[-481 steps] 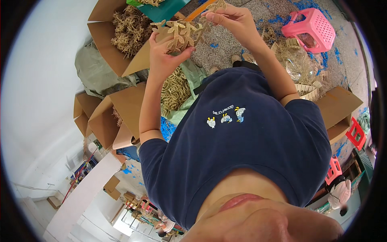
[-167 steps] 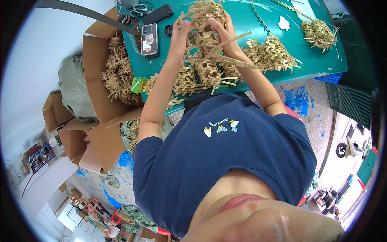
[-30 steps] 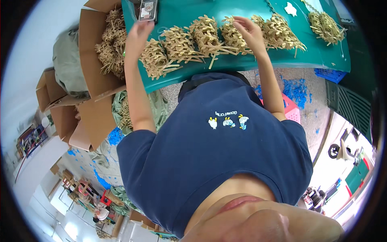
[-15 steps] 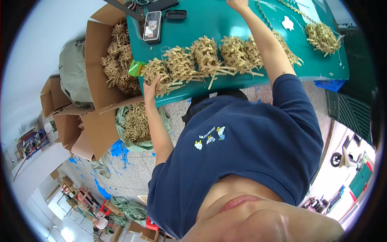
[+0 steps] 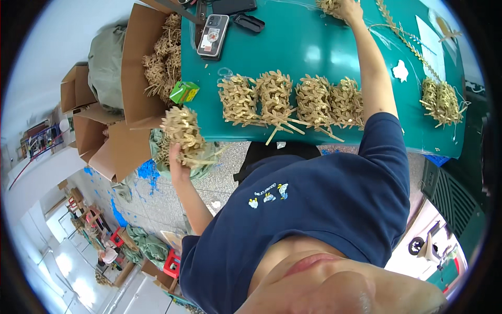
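Gripping a straw-coloured woven bundle (image 5: 182, 133), the left hand (image 5: 177, 157) sits at left of centre in the head view, fingers closed about the bundle's lower end, just off the near left corner of the green table (image 5: 314, 49).

Bundle, held: long axis runs roughly up-down in the frame, loose stem ends trailing lower right past the hand, leafy head pointing to the upper part of the frame toward the table edge.

Right hand (image 5: 349, 9): at the top edge, arm stretched across the table, fingers closed on or over a small straw cluster (image 5: 328, 5); the frame's rim cuts the grip off, so how firmly it holds cannot be told.

Row of four laid bundles (image 5: 290, 99): mid-table, side by side, stems pointing to the lower frame. It lies right of and slightly above the held bundle; the left hand is the nearer.

Also present: a separate bundle (image 5: 442, 102) far right; a phone (image 5: 212, 35) upper centre; an open cardboard box (image 5: 137, 63) of straw, left of the table.
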`<state>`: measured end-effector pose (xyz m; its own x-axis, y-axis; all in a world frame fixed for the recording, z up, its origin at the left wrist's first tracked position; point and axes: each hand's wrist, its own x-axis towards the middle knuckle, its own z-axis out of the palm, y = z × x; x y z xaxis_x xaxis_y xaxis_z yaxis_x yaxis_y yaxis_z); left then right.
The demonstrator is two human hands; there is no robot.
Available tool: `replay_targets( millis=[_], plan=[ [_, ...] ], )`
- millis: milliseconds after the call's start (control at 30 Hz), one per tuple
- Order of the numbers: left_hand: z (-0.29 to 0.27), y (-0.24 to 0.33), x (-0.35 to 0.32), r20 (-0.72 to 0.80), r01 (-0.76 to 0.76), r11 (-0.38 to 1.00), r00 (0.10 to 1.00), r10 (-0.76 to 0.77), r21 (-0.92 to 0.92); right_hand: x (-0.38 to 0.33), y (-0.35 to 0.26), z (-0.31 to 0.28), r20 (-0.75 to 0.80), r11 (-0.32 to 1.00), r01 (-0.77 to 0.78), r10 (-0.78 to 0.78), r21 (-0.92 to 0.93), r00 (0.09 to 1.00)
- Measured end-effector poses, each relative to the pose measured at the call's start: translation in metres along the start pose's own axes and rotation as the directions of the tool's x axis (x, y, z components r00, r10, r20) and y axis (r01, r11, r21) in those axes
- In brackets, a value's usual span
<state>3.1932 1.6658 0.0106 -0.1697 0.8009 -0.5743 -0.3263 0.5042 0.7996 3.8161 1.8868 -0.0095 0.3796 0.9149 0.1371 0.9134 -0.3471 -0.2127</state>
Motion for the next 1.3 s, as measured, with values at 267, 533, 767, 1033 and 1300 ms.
replay_targets(
  millis=[267,533,767,1033,1300],
  plan=[
    [0.227,0.047,0.070,0.601,-0.025,0.999,0.799,-0.004,0.041,-0.019,0.005,-0.025,0.195,0.967,-0.092,0.045,0.237,0.980],
    [0.392,-0.066,0.208,0.769,-0.666,0.528,0.638,0.037,0.527,-0.056,-0.038,0.007,0.438,0.742,-0.159,-0.197,0.652,0.877],
    [0.329,0.037,0.118,0.651,-0.389,0.714,0.749,-0.123,0.582,-0.113,-0.059,-0.018,0.400,0.201,-0.386,-0.031,0.900,0.916],
    [0.111,-0.054,0.078,0.397,-0.426,0.556,0.900,0.180,0.714,-0.284,-0.143,-0.022,0.483,0.790,-0.271,-0.036,0.550,0.875],
    [0.100,-0.055,0.031,0.359,-0.295,0.889,0.919,0.163,0.350,-0.331,-0.193,-0.023,0.453,0.683,-0.275,-0.093,0.677,0.887]
  ],
)
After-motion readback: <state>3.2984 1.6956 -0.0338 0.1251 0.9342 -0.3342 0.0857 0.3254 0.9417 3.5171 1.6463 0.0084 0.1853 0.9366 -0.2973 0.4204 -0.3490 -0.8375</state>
